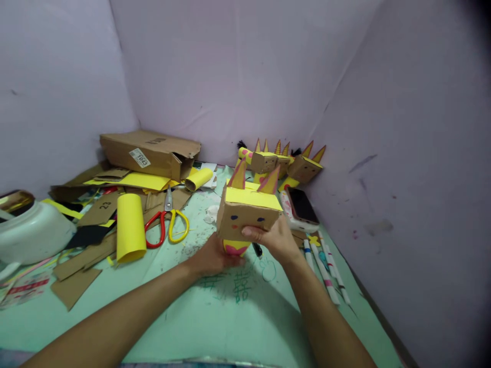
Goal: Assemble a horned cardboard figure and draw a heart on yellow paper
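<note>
A cardboard animal figure (pixel 249 204) stands between my hands at the middle of the table. Its box head has a yellow top, two pointed yellow ears edged in pink, drawn dark eyes and a small red dot. Below the head shows a yellow body with a pink patch. My left hand (pixel 215 254) is wrapped round that lower body. My right hand (pixel 274 237) grips the head, its thumb pressed on the front face and its other fingers hidden behind. A dark, pen-like object (pixel 257 249) lies partly hidden beneath the figure.
Scissors (pixel 168 217), a yellow paper tube (pixel 131 228) and cardboard scraps (pixel 82 260) lie left, before a cardboard box (pixel 149 151). Similar figures (pixel 305 168) stand at the back. A phone (pixel 302 205) and several markers (pixel 326 276) are right. A white pot-like container (pixel 34 235) sits far left.
</note>
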The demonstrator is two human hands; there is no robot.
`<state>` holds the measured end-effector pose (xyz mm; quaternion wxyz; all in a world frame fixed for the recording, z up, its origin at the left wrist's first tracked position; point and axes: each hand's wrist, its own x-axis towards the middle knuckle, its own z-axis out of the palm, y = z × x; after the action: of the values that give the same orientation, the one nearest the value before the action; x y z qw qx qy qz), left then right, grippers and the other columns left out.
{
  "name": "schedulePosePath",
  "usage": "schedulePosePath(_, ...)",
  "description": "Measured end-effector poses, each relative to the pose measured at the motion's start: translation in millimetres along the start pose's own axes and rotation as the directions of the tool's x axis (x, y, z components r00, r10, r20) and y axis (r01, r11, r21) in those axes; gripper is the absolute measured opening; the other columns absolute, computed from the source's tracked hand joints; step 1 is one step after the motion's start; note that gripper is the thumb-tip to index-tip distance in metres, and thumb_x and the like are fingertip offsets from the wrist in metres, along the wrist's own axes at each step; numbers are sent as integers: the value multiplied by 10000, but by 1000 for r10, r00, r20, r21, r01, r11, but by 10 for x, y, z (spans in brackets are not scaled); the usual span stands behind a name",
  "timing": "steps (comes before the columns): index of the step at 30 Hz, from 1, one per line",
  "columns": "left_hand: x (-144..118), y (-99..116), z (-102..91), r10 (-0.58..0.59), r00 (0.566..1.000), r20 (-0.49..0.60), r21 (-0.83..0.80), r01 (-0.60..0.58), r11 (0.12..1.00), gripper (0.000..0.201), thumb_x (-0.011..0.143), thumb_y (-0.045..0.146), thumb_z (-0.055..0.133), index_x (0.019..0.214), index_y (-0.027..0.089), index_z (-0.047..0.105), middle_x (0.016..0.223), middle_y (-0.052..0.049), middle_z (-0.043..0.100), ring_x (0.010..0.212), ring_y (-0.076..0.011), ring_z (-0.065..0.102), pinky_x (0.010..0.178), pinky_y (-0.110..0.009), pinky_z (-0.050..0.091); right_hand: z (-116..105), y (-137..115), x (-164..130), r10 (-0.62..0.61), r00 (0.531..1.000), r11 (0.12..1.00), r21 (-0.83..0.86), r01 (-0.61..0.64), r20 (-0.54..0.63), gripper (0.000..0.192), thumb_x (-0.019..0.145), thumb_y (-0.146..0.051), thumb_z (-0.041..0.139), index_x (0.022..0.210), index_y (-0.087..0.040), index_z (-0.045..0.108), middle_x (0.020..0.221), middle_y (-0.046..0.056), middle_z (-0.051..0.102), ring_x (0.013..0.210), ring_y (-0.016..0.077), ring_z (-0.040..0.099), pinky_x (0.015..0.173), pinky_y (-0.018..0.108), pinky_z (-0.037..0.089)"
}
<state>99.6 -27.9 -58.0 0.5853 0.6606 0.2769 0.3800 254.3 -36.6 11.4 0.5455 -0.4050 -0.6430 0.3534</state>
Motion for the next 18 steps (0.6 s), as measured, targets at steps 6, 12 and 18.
schedulePosePath(6,-9,-36,-13,31,999,30,-23,-31,999,617,626,222,718,1199,198,489,1225,-118,564,1104,-314,515,909,-456,423,41,-7,-39,32,999,998,-48,-31,24,695,563,-368,774,1156,-205,451,1049,93,609,985,288,569,836,425,458)
schedulePosePath(12,-42,62,-125,23,992,127,-27,-20,999,700,598,150,718,1244,223,459,1245,-94,552,1143,-305,487,932,-440,406,59,-30,-26,51,997,998,-44,-49,52,613,568,-350,770,1107,-204,517,986,78,637,991,285,562,836,426,456)
schedulePosePath(18,-131,550,-649,-105,932,347,193,38,980,785,576,215,760,1289,244,434,1318,-97,491,1215,-312,419,1009,-450,312,80,-28,-2,43,998,999,18,-44,34,660,568,-336,780,1132,-211,463,1077,90,613,1033,278,554,856,418,451)
